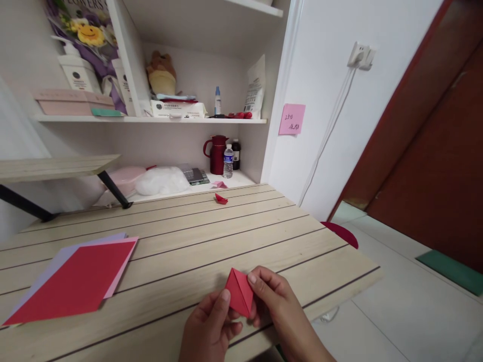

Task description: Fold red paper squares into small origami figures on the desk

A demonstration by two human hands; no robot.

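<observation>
Folded paper: a small red diamond of folded paper is held between both hands, over the near part of the table; whether the table is touched by it cannot be told.
Crease: a slanting line is seen on the upper face, from the top corner to the bottom one.
Step in hand: judged to be folding, with the layers being lined up or pressed flat; which fold it is cannot be established.
Next move: an even pinch at both sides is judged to be called for, with the corners kept aligned and the layers not allowed to slip.
Left hand: closed in a pinch; the paper's left corner is gripped, thumb on top, fingers curled beneath.
Right hand: closed in a pinch; the upper right edge is gripped under the thumb tip, the fingers bent, partly hidden behind the paper.
Pose: both hands are brought in from the near side, thumbs uppermost and angled towards each other; the right forearm is slanted in from the lower right.
Sheets: a stack is noted on the left of the table, red uppermost, pink and lilac showing beneath; untouched by either hand.
Small red piece: boat-like in form, found near the far edge, well apart from the hands.
</observation>
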